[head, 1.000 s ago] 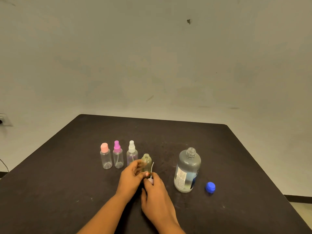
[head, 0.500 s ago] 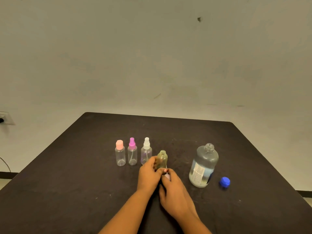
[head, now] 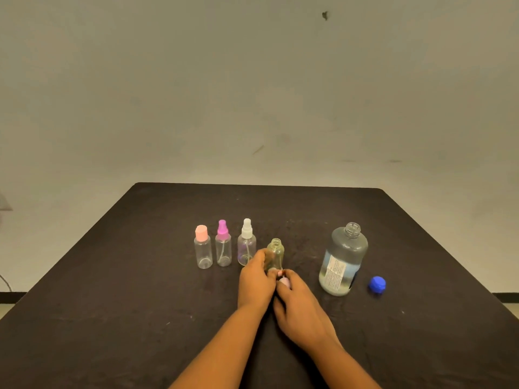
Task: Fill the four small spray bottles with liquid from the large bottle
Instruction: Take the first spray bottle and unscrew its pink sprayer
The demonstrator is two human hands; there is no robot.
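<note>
On the dark table [head: 112, 304], three small clear plastic bottles stand in a row, topped peach [head: 202, 249], magenta [head: 223, 248] and white [head: 246, 247]; all look empty. Next, the left hand [head: 257, 279] grips the upright, uncapped yellowish small bottle [head: 275, 252], and the right hand [head: 300, 307] pinches a pale pink spray top [head: 284, 281]. Further right stand the large clear open bottle [head: 344, 259], part full with an unreadable label, and a blue cap [head: 377, 284]. Pouring seems not yet begun.

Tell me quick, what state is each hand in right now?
Left hand: grips the uncapped small bottle.
Right hand: pinches the pale spray cap.
</note>
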